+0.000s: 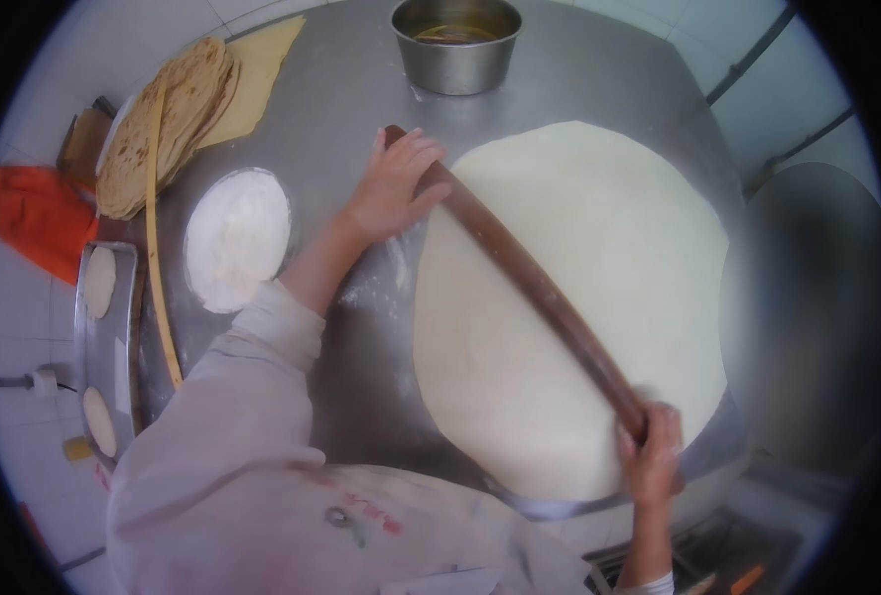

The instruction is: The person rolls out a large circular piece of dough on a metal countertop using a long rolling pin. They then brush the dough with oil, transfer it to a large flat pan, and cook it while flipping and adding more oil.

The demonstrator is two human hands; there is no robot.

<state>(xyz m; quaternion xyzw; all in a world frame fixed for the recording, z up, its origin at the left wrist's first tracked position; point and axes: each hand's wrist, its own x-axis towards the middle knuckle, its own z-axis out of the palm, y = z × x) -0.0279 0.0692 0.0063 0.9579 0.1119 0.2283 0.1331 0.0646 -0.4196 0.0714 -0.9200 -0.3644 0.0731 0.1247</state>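
A long brown wooden rolling pin (537, 286) lies diagonally across a large, thin sheet of rolled dough (500, 357). Near its far end, my left hand (396, 186) rests on the wood with the thumb spread. At the other end, my right hand (652, 454) is wrapped around the pin, slightly blurred. The dough covers much of the right side of a steel table (336, 97), its lower edge reaching the table's near rim. Left of my left forearm sits a mound of white flour (238, 238), and loose flour dusts the metal beside the dough.
A steel pot (455, 63) holding yellowish liquid stands at the back. Stacked flatbreads (132, 152) lie at the far left by a yellow sheet (262, 82); a thin wooden strip (154, 260) leans over them. A metal tray (113, 335) carries dough pieces. A dark round object (812, 312) borders the right.
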